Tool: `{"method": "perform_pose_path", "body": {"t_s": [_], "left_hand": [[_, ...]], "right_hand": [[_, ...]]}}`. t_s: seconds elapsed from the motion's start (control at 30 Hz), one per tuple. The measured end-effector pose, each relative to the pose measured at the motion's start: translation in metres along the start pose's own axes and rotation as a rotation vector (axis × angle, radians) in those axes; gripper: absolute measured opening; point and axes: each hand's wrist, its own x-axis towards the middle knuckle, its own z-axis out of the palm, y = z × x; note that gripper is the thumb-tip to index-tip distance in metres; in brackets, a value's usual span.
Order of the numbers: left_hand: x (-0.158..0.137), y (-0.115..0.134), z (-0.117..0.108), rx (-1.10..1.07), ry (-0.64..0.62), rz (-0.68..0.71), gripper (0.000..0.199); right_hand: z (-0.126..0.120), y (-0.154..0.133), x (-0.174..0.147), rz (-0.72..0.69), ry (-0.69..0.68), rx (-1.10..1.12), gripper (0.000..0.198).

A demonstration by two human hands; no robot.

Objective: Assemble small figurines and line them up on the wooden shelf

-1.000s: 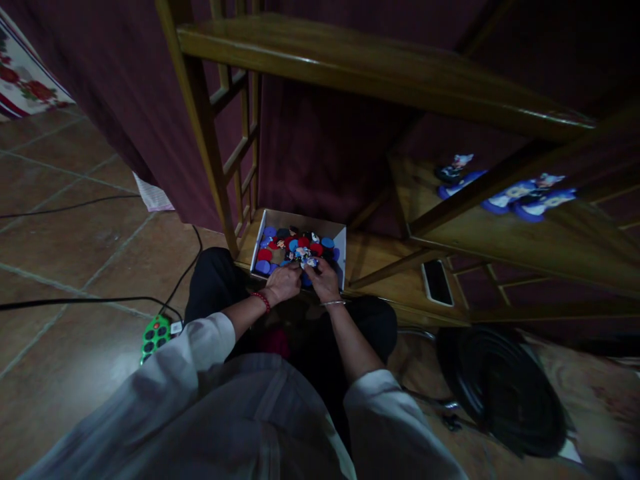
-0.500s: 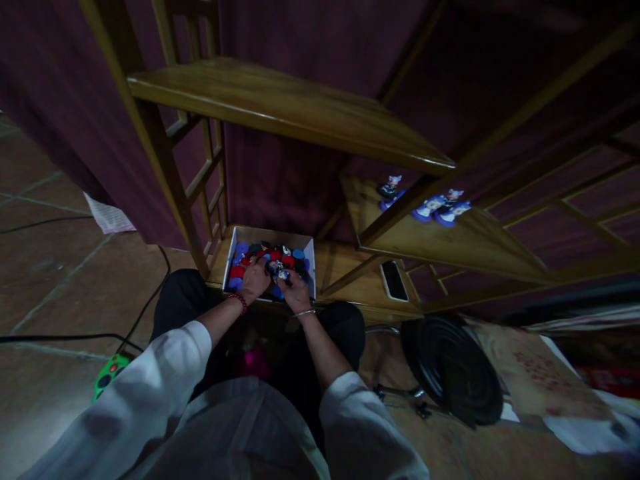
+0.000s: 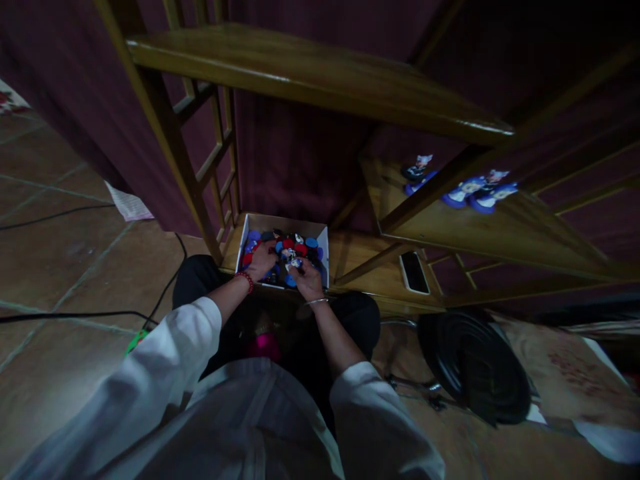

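A shallow white box (image 3: 324, 248) on the low wooden shelf holds several small figurines with round red, blue and black bases. My left hand (image 3: 261, 260), wearing a red bead bracelet, reaches into the left half of the box. Its fingers are apart and touch the jumbled pieces; their tips are partly hidden. At the box's front right, my right hand (image 3: 309, 280) is closed on a small blue-and-white figurine (image 3: 296, 263), pinched between thumb and fingers.
More figurines (image 3: 470, 192) stand on the right-hand wooden shelf (image 3: 440, 230). A phone (image 3: 415, 272) lies on the lower board. Overhead juts a wooden shelf board (image 3: 310, 77). A round black seat (image 3: 475, 367) stands at right, and a black cable (image 3: 75, 316) crosses the floor at left.
The view has shifted, so the shelf and box sit slightly farther right and higher. My left hand has moved away from the figurine in my right hand, towards the box's left side.
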Motion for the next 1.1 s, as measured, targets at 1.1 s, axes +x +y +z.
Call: {"method": "perform_pose_path", "body": {"t_s": [1.1], "left_hand": [[-0.035,0.013,-0.051,0.945,-0.309,0.279,0.03]], "right_hand": [[0.001,0.001,0.0,0.081,0.009,0.261,0.033]]}}
